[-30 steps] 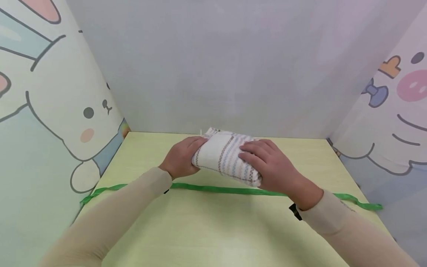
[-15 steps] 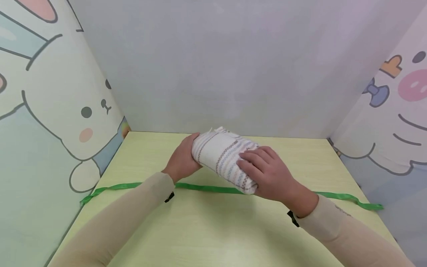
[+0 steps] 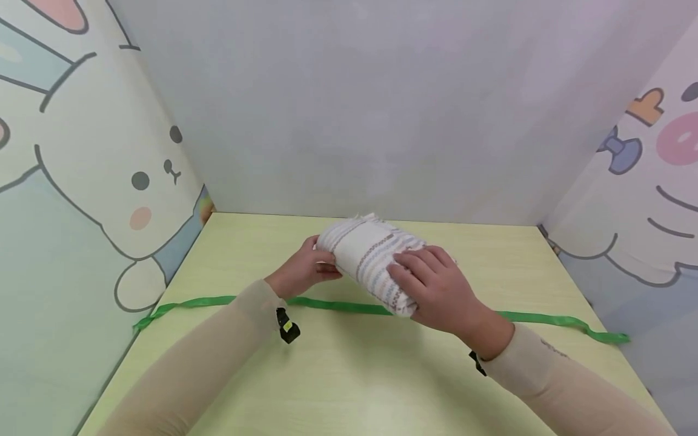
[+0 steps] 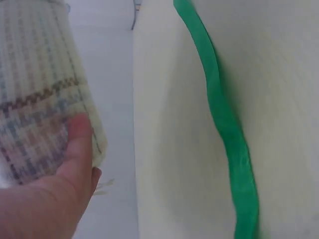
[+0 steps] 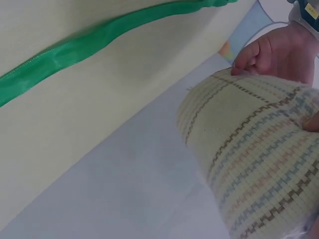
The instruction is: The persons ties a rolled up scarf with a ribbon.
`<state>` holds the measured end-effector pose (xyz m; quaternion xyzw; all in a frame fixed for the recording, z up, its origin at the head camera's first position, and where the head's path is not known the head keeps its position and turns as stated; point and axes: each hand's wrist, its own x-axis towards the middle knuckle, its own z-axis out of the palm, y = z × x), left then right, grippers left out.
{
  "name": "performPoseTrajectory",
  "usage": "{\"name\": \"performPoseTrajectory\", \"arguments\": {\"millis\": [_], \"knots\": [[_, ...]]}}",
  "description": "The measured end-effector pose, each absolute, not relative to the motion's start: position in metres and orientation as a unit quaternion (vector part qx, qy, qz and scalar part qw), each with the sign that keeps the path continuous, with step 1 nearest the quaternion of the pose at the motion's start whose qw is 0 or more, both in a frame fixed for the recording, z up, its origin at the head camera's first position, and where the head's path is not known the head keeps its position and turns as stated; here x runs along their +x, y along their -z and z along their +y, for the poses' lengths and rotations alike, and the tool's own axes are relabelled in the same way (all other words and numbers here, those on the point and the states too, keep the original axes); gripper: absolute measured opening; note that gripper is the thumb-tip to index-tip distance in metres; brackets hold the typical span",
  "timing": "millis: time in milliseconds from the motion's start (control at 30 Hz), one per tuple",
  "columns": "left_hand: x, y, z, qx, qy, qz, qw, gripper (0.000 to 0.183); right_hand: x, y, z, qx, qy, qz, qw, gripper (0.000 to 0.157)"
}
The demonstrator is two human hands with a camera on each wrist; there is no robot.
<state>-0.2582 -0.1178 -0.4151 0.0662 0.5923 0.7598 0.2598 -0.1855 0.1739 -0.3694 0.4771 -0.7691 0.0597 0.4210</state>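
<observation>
- Pale printed fabric covers the left wall (image 3: 27,254), showing a large white cartoon rabbit (image 3: 93,163) with grey eyes and a peach cheek.
- From that side, a green ribbon (image 3: 349,307) runs across the light yellow-green table (image 3: 262,399), passing beneath the arms.
- Beige left sleeve (image 3: 202,351) reaches in from below; a black device (image 3: 288,327) with a yellow-green patch sits under its cuff.
- At the cuff's end, the left hand (image 3: 305,269) pinches the near left end of the cloth, thumb on one face and fingertips behind.
- Between the hands, a folded white striped cloth (image 3: 365,257) is held above the table, tilted down toward the right; its stripes are brown, blue and pinkish, and loose threads show on its far edge.
- Plain grey back wall (image 3: 349,109) rises behind.
- Firmly gripping the cloth's right end, the right hand (image 3: 436,287) has its fingers bent over the top.
- Beige right sleeve (image 3: 567,375) follows.
- Farthest right, another printed wall (image 3: 605,212) shows a pink snout (image 3: 678,139) and a blue bow (image 3: 624,151).
</observation>
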Motion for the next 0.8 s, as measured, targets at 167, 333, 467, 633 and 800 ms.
{"name": "performPoseTrajectory", "arguments": {"millis": [167,333,467,633,800], "knots": [[-0.253,0.419,-0.109,0.027,-0.784,0.57,0.245,0.063,-0.179,0.38,0.168,0.487,-0.032,-0.765,0.42,0.028],[-0.254,0.423,-0.095,-0.03,-0.787,0.582,0.201,0.075,-0.172,0.388,0.16,0.495,0.005,-0.761,0.418,0.031],[-0.256,0.423,-0.086,-0.065,-0.797,0.577,0.166,0.076,-0.167,0.394,0.15,0.494,-0.006,-0.75,0.44,0.03],[-0.258,0.425,-0.081,-0.069,-0.814,0.558,0.144,0.067,-0.16,0.395,0.139,0.489,-0.02,-0.75,0.445,0.029],[-0.261,0.431,-0.077,-0.06,-0.819,0.556,0.125,0.062,-0.153,0.395,0.132,0.483,-0.003,-0.762,0.432,0.032]]}}
